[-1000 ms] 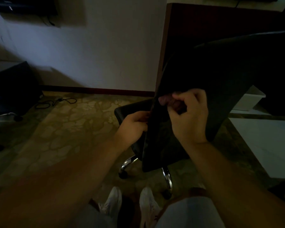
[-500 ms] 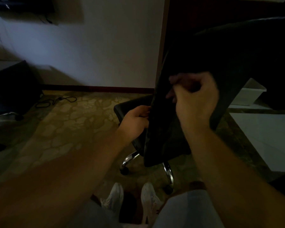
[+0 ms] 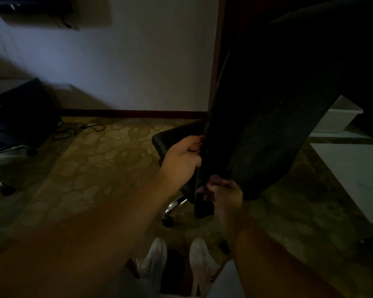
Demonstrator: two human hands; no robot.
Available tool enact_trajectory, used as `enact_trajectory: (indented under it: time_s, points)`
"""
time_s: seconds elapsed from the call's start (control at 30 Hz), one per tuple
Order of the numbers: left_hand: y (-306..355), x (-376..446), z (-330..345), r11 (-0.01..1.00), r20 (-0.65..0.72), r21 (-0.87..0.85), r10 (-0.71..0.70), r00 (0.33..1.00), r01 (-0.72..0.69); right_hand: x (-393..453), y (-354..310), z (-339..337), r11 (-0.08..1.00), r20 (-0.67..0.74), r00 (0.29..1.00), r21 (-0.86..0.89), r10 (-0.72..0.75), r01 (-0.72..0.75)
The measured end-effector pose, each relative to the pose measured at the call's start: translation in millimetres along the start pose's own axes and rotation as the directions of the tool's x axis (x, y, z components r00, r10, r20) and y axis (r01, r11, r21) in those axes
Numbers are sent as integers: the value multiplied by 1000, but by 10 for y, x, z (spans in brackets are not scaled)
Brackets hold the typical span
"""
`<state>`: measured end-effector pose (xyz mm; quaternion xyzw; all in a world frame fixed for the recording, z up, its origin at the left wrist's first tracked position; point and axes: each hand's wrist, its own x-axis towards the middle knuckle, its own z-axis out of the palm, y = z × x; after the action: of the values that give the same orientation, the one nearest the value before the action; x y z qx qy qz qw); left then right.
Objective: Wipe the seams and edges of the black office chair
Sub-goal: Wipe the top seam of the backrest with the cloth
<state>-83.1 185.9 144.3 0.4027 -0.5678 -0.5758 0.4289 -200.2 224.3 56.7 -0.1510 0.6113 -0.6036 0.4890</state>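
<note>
On the patterned carpet (image 3: pixel 91 168), near its middle, the black office chair (image 3: pixel 256 136) is seen from behind, its backrest tilted and filling the upper right of the view. The left edge of the backrest is gripped by the left hand (image 3: pixel 181 162), whose fingers are curled round that edge above the seat. The lower left edge of the backrest is pinched by the right hand (image 3: pixel 224 192), fingers drawn together on it; whether a cloth is held there cannot be told in the dim light. A chromed base leg (image 3: pixel 172 206) with a caster is shown beneath the seat. Two white shoes (image 3: pixel 200 261) are seen at the carpet's near edge. A black cable (image 3: pixel 78 130) is laid at the far edge, beside the wall (image 3: pixel 127 61).
</note>
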Motion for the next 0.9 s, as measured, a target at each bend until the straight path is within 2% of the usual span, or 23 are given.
enact_trajectory:
  time_s: [0.07, 0.2, 0.27, 0.3, 0.37, 0.5, 0.57, 0.73, 0.8, 0.83, 0.9]
  points:
    - [9, -6, 13, 1000, 6, -6, 3, 1000, -3, 2, 7, 25, 998, -13, 1000, 50, 28, -27]
    - [74, 9, 65, 1000, 6, -17, 18, 1000, -18, -309, -261, 95, 982, -29, 988, 110, -149, 151]
    - [92, 16, 137, 1000, 29, -18, 8, 1000, -7, -452, -380, 58, 964, -86, 963, 62, -254, 259]
    - [95, 15, 188, 1000, 56, -20, -5, 998, 6, -477, -416, 12, 950, -129, 941, -23, -313, 312]
    - [81, 12, 333, 999, 133, -32, -16, 991, 20, -518, -489, -123, 897, -173, 884, -169, -434, 407]
    - [118, 74, 688, 1000, 248, -11, -14, 969, 18, -526, -786, -419, 765, -141, 780, -365, -609, 531]
    - [125, 130, 888, 1000, 274, -13, -22, 961, 27, -463, -1019, -551, 678, -162, 687, -424, -708, 600]
    - [-12, 290, 1213, 998, 249, 20, -62, 966, 59, -292, -1715, -792, 507, -216, 462, -258, -860, 823]
    - [-112, 374, 1227, 994, 227, 90, -81, 971, 62, -129, -1825, -910, 457, -238, 400, -281, -885, 844]
    - [-173, 414, 1224, 989, 217, 130, -94, 972, 66, -6, -1790, -979, 462, -253, 396, -316, -883, 828]
    - [-308, 467, 1217, 972, 212, 222, -124, 969, 76, 260, -1542, -1134, 554, -294, 473, -347, -831, 757]
